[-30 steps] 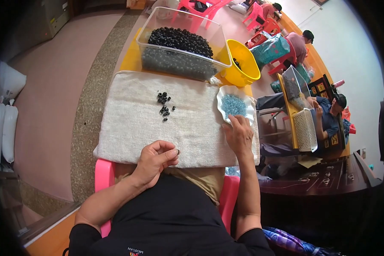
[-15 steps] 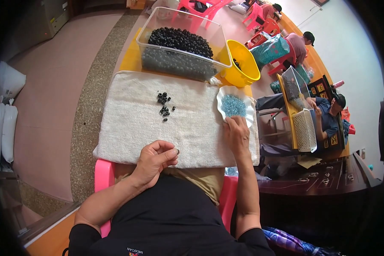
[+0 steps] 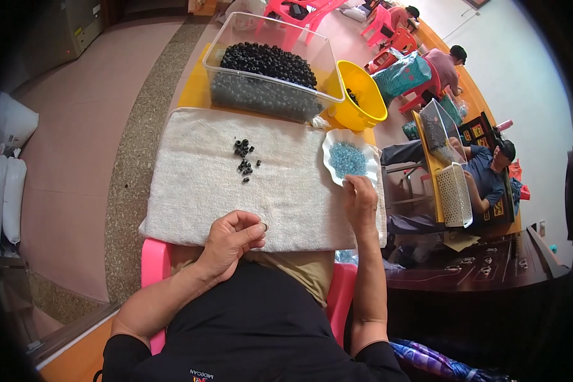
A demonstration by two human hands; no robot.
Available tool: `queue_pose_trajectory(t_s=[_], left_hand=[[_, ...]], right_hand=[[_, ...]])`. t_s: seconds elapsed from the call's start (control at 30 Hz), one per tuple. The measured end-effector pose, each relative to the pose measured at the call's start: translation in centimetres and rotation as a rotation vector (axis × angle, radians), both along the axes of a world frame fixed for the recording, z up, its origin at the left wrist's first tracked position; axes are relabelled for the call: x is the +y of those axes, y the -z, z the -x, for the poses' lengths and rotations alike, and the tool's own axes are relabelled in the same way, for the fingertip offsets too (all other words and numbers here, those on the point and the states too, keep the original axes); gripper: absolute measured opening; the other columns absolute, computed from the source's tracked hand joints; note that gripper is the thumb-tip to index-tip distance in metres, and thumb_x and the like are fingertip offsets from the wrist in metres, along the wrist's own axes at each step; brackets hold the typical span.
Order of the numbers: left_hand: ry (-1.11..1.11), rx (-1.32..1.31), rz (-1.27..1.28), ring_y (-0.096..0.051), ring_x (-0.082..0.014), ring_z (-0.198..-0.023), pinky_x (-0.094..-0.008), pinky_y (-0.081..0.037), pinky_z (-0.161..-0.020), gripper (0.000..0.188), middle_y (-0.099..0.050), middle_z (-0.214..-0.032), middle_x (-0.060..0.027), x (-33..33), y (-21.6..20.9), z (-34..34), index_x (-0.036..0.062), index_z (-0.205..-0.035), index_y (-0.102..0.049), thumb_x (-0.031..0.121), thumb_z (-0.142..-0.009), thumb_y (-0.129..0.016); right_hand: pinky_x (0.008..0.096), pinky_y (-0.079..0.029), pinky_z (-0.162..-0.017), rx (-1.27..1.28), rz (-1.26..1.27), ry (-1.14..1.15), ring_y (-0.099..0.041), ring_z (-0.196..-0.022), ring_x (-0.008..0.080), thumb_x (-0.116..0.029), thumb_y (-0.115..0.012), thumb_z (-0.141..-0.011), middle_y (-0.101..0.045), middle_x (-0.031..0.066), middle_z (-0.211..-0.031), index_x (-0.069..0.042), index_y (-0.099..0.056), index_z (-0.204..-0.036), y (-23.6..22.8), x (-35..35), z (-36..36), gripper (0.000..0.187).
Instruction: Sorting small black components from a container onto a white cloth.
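Over the near part of a white towel [image 3: 197, 172], my left hand [image 3: 232, 239] is closed, with a small ring-shaped piece [image 3: 265, 226] pinched between thumb and forefinger. My right hand [image 3: 361, 200] is by the near rim of a white wavy-edged dish [image 3: 330, 167], its fingertips pressed together; whatever they hold is too small to make out. Tiny clear-blue beads [image 3: 348, 159] fill the dish. Several small black cylinder-shaped pieces with holes [image 3: 244, 149] lie loose on the towel, left of its middle.
Beyond the towel stands a clear plastic bin [image 3: 267, 95] heaped with black pieces, beside a yellow basin [image 3: 365, 105] holding a few more. To the right, a person [image 3: 487, 175] sits at another table with a white perforated basket [image 3: 454, 194]. White sacks [image 3: 13, 197] stand far left.
My right hand has drawn back slightly from the beads to the dish's near rim, fingertips pinched. The left hand stays put. The person at right has shifted their hands.
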State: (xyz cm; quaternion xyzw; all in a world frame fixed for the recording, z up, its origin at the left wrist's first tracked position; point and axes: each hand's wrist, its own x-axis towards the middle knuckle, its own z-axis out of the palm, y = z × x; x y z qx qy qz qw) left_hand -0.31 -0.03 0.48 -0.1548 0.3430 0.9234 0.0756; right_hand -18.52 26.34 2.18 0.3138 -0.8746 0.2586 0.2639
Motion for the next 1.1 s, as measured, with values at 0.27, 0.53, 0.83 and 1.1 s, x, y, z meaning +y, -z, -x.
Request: queue_pose_trajectory(t_s=[0.27,0.53,0.83,1.1], left_hand=[[0.005,0.032,-0.010,-0.066,-0.0138,-0.082,-0.0283,-0.057,-0.076,0.016,-0.068,-0.091,-0.0062,0.1,0.4,-0.2,0.0034,-0.105,-0.062,0.004,-0.090,-0.066],[0.043,-0.004,0.013,-0.066,-0.0133,-0.082,-0.0280,-0.058,-0.076,0.014,-0.067,-0.091,-0.0055,0.2,0.2,-0.3,0.0006,-0.106,-0.063,0.004,-0.092,-0.065],[0.055,0.051,0.083,-0.065,-0.0102,-0.079,-0.0252,-0.057,-0.073,0.016,-0.066,-0.089,-0.0038,0.3,0.2,0.1,-0.0001,-0.104,-0.064,0.008,-0.091,-0.068],[0.119,0.127,0.196,-0.065,-0.0089,-0.074,-0.0222,-0.056,-0.069,0.022,-0.069,-0.089,-0.0040,0.2,0.0,-0.2,-0.0004,-0.111,-0.067,0.011,-0.093,-0.067]], right_hand=[[0.0286,-0.051,-0.071,-0.048,0.103,0.003,-0.066,-0.078,0.0202,0.002,-0.067,-0.086,-0.067,0.0115,-0.086,0.000,-0.066,-0.100,1.1,0.9,0.5,0.014],[0.0224,-0.049,-0.075,-0.538,0.277,-0.092,-0.061,-0.082,0.0107,0.002,-0.066,-0.090,-0.065,0.0061,-0.092,0.007,-0.067,-0.102,0.0,-2.5,-4.3,0.012],[0.0270,-0.051,-0.081,-0.998,0.370,-0.393,-0.065,-0.090,0.0164,0.010,-0.063,-0.087,-0.066,0.0115,-0.096,0.006,-0.066,-0.097,-1.5,-6.9,-9.3,0.012],[0.0289,-0.051,-0.074,-0.943,0.300,-0.463,-0.065,-0.082,0.0163,-0.005,-0.069,-0.086,-0.068,0.0074,-0.090,-0.002,-0.070,-0.095,-1.4,-8.1,-9.9,0.009]])
